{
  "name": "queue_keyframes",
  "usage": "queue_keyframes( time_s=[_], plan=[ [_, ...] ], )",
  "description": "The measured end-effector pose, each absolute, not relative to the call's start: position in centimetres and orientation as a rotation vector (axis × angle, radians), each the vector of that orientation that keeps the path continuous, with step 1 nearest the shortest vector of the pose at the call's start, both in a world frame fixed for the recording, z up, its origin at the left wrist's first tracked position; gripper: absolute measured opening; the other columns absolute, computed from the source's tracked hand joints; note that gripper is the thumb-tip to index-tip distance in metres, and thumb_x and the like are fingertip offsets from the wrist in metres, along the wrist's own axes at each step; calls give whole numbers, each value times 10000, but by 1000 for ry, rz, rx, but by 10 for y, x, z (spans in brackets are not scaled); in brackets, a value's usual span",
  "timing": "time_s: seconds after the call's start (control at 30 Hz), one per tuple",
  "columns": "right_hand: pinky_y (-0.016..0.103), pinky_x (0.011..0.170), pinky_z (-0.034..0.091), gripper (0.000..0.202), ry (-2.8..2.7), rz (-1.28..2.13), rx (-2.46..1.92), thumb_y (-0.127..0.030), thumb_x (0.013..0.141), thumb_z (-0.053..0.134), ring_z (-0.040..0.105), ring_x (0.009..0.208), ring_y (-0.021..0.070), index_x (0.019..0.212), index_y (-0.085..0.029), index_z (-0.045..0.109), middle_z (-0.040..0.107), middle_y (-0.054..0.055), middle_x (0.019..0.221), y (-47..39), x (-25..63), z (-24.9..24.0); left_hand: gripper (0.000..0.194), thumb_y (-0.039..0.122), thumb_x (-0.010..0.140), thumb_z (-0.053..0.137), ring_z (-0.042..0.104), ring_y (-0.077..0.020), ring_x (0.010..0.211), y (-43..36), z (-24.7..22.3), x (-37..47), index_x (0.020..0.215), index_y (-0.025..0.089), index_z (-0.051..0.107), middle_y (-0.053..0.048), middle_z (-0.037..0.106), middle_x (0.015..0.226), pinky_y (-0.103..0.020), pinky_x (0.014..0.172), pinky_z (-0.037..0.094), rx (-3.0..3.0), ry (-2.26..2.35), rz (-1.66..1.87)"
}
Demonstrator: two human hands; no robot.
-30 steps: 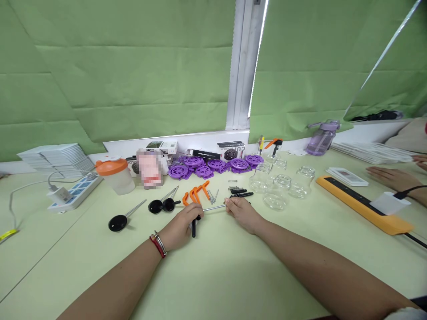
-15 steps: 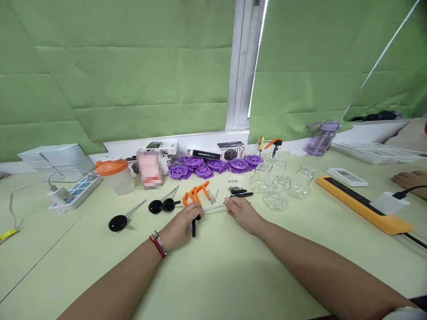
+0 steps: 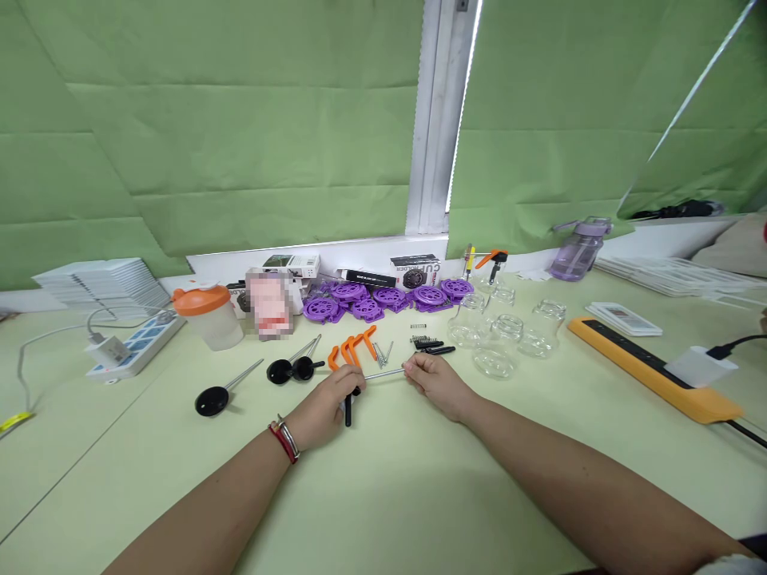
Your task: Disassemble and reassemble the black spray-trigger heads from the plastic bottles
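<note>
My left hand (image 3: 334, 399) is closed around a black part with a thin metal rod (image 3: 384, 374). A black stub (image 3: 348, 410) pokes out below its fingers; the rest of the part is hidden by the hand. At the rod's other end, the fingertips of my right hand (image 3: 432, 379) are pinched together; any small piece between them is too small to make out. Just beyond the hands lie orange levers (image 3: 353, 346), metal pins (image 3: 382, 354), springs (image 3: 419, 339) and black sticks (image 3: 439, 350). Round black lids with metal rods (image 3: 288, 370) rest left of my left hand.
Several clear glass pieces (image 3: 494, 361) stand right of my right hand. Purple wheel-like parts (image 3: 391, 298) line the back. An orange-lidded cup (image 3: 209, 315) and a white power strip (image 3: 144, 343) are at left, an orange power strip (image 3: 635, 363) at right.
My right fingertips have shifted slightly at the rod's end; my left hand stays put. The other person's hand at the far right has left the spot beside the orange power strip.
</note>
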State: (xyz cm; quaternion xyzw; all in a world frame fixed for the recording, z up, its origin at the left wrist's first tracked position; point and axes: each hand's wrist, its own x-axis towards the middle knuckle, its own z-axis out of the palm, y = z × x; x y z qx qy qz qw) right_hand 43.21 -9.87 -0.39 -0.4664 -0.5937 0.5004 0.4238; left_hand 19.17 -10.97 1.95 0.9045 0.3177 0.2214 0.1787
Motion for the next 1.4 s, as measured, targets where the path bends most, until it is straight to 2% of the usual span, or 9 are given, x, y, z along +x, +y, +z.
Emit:
queue_keyframes(
  time_s=[0.2,0.3,0.43,0.57,0.97,1.17,1.27,1.4],
  plan=[
    [243,481,247,410,-1512,1223,-1235,-541,815,454,297,466,92,628,-178,493,375,-49,493,-101,431,-1,614,-87,467,331,475,-197,1052,-109,19,191,989,198,484,-77,488,1129,-350,899,423,2561,884,639],
    [240,478,268,414,-1438,1276,-1213,-561,808,446,339,478,89,681,-173,512,447,-30,565,-100,430,-1,613,-89,463,326,473,-195,1055,-109,19,191,981,201,479,-74,484,1128,-344,900,421,2553,883,643],
    [220,469,276,311,-1361,1366,-1147,-487,757,556,370,496,75,815,-183,521,481,-30,659,-98,432,-2,615,-99,465,314,469,-190,1062,-110,19,190,976,203,471,-70,479,1119,-329,898,419,2552,893,643],
    [214,487,294,255,-1387,1348,-1099,-391,706,627,366,509,73,803,-188,507,434,-53,629,-97,434,-6,627,-106,457,308,465,-184,1067,-110,20,190,978,204,466,-64,472,1126,-324,904,415,2548,902,628],
    [232,496,278,322,-1475,1296,-1176,-471,814,491,347,499,76,704,-169,497,465,-28,629,-99,432,-4,630,-112,463,314,460,-184,1070,-109,17,189,987,204,465,-63,472,1122,-320,907,412,2553,888,630],
    [219,501,308,263,-1403,1332,-1120,-435,782,554,379,515,74,850,-188,495,474,-36,675,-98,432,-6,616,-113,476,314,465,-181,1059,-109,18,190,982,200,473,-62,478,1117,-313,901,413,2548,904,619],
    [219,504,316,239,-1424,1322,-1091,-397,753,591,385,526,80,832,-192,496,446,-46,647,-97,433,-9,633,-112,460,313,458,-185,1071,-108,18,189,986,202,473,-61,470,1133,-318,909,409,2547,909,608],
    [226,508,306,239,-1466,1301,-1120,-418,775,557,381,513,78,788,-187,495,480,-37,656,-96,434,-10,658,-110,443,306,454,-185,1082,-109,17,189,997,204,472,-60,466,1140,-321,916,406,2553,907,604]
  ],
)
